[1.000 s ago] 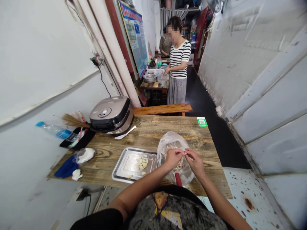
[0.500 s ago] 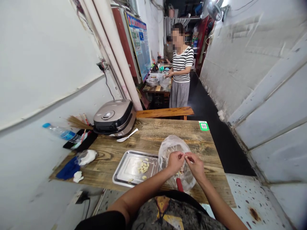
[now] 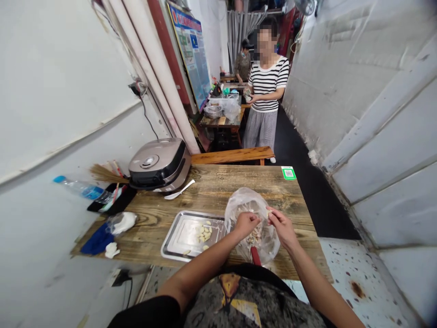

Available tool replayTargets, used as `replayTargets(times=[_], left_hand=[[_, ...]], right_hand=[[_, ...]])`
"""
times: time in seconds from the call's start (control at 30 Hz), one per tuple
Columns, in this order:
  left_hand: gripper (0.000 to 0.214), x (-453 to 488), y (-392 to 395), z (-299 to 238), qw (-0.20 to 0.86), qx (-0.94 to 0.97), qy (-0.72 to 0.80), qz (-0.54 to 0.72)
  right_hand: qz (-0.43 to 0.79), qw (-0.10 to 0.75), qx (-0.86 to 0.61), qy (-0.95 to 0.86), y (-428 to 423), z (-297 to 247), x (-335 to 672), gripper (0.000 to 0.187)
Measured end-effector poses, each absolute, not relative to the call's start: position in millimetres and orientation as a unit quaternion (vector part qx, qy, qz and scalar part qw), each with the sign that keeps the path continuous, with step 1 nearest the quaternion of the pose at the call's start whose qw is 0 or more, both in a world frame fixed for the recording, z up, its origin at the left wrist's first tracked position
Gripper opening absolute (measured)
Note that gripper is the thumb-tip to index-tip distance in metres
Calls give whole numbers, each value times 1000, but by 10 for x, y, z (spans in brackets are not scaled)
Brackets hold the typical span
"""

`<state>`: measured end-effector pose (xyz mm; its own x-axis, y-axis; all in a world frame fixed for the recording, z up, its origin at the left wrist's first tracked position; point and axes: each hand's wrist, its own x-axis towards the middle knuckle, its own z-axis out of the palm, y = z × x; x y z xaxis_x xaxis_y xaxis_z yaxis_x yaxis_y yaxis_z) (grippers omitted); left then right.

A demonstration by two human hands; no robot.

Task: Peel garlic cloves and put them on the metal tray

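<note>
My left hand is closed in a pinch above a plastic-lined bowl; what its fingertips hold, if anything, is too small to make out. Between the thumb and fingers of my right hand is a small pale garlic clove, over the bowl's right side. Papery garlic skins and cloves lie inside the bowl, and a red handle sticks out at its near edge. To the left, a metal tray carries several peeled garlic cloves.
A rice cooker and a white plastic knife occupy the table's back left. Nearby are a water bottle, a bagged white item and a blue cloth. Beyond a bench stands a person in a striped shirt.
My hands have moved apart, the right one to the right with the clove. The person in stripes has shifted right and turned more this way. My view has tilted slightly down.
</note>
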<state>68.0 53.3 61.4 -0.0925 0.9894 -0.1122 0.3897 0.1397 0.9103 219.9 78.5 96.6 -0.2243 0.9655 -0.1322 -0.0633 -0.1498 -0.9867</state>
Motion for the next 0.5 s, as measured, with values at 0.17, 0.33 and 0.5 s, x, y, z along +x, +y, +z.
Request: replayTargets(times=[0.17, 0.33, 0.5], left_hand=[[41, 811, 526, 889, 548, 425, 525, 493], [38, 895, 494, 994, 578, 373, 485, 540], [35, 916, 474, 1023, 543, 352, 517, 560]], right_hand=[[573, 399, -454, -553, 768, 878, 2255, 40], [565, 379, -423, -598, 782, 884, 2271, 37], [586, 403, -446, -543, 747, 946, 2233, 38]])
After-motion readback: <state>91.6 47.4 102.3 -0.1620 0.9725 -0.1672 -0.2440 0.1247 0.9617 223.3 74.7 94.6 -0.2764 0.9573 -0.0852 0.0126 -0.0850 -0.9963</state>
